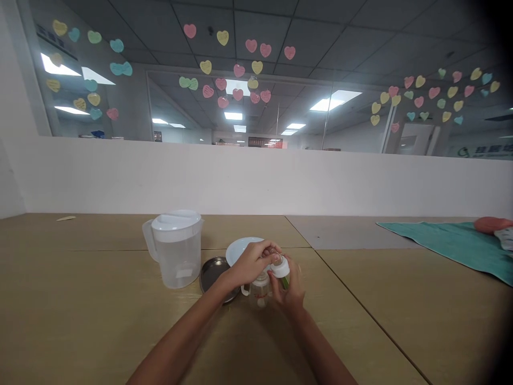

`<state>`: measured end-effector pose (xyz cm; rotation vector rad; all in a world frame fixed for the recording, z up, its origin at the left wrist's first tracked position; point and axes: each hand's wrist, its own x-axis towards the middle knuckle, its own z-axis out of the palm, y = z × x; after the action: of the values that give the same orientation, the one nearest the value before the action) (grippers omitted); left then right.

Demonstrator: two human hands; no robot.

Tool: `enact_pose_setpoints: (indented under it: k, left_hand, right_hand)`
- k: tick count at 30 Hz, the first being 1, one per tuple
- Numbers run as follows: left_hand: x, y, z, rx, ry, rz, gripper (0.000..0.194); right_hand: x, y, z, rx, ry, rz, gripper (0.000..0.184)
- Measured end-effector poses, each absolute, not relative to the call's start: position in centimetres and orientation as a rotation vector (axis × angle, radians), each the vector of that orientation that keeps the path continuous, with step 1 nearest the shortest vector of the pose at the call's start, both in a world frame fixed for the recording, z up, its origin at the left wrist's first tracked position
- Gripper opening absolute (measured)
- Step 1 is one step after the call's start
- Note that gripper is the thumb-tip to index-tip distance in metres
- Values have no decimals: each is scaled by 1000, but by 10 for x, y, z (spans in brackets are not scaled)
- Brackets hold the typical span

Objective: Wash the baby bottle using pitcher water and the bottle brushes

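A small clear baby bottle (259,293) with handles stands on the wooden table in front of me. My left hand (250,263) is curled over its top, fingers pinched on a white cap or nipple ring (280,266). My right hand (289,289) is wrapped round the bottle's right side, a green item partly showing between its fingers. Just behind them lies a white plate (239,247), with a dark round metal dish (213,270) to its left.
A clear plastic pitcher (176,248) with a white lid stands left of the hands. A teal cloth (460,243) with a reddish object (492,224) lies at the far right. A white partition wall (256,179) rises behind the table.
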<state>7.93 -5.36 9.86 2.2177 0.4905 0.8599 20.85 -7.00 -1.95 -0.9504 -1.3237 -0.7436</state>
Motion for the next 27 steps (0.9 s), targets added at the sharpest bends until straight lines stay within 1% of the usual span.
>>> enact_pose_setpoints:
  k: [7, 12, 16, 21, 24, 27]
  left_hand:
    - [95, -68, 89, 2163, 668, 1100, 15]
    - [100, -70, 85, 2102, 746, 1217, 16]
    - [99, -60, 85, 1940, 693, 1180, 22]
    - [99, -53, 89, 1829, 651, 1160, 24]
    - [103, -54, 85, 1633, 631, 1168, 26]
    - [107, -51, 81, 1420, 539, 1161, 25]
  right_hand:
    - [210, -72, -15, -967, -1275, -840, 54]
    - [211, -69, -18, -984, -1282, -862, 52]
    - [211, -65, -19, -1012, -1232, -853, 51]
    - [208, -64, -12, -1026, -1204, -797, 48]
    - [207, -63, -11, -1034, -1189, -753, 47]
    - [209, -63, -13, -1004, -1190, -737, 47]
